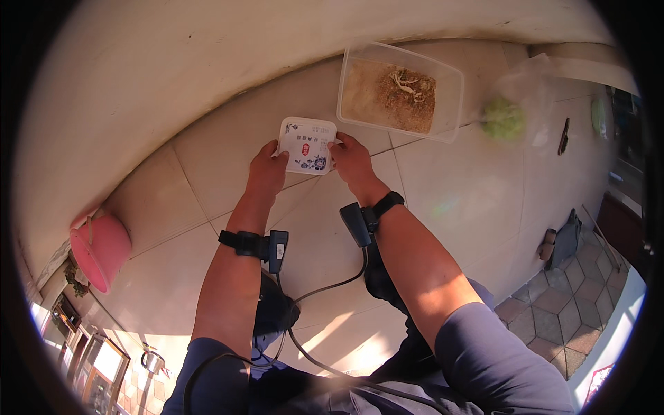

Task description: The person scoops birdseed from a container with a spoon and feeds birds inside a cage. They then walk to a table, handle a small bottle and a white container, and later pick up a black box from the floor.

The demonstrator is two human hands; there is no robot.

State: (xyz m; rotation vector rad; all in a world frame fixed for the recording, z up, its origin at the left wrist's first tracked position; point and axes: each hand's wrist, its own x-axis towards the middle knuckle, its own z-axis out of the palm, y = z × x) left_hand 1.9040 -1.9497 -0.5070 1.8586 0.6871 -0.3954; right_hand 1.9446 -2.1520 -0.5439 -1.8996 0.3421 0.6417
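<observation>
Between my two hands is a white, rounded-square plastic tub (309,142) with blue floral print and a small red mark on its top. My left hand (267,168) grips its left edge, the thumb on the rim. On the opposite edge my right hand (351,160) holds it the same way. The fingers under the tub are hidden. Just beyond my right hand, a clear rectangular plastic box (360,86) stands on the tiled floor, with brown crumbly material (408,111) and some pale scraps inside.
Right of the box lies a clear plastic bag with something light green (503,119) in it. A dark slender object (564,136) is farther right. A pink bucket (102,250) stands at the left near the wall (138,76). Cables hang from devices strapped to my forearms.
</observation>
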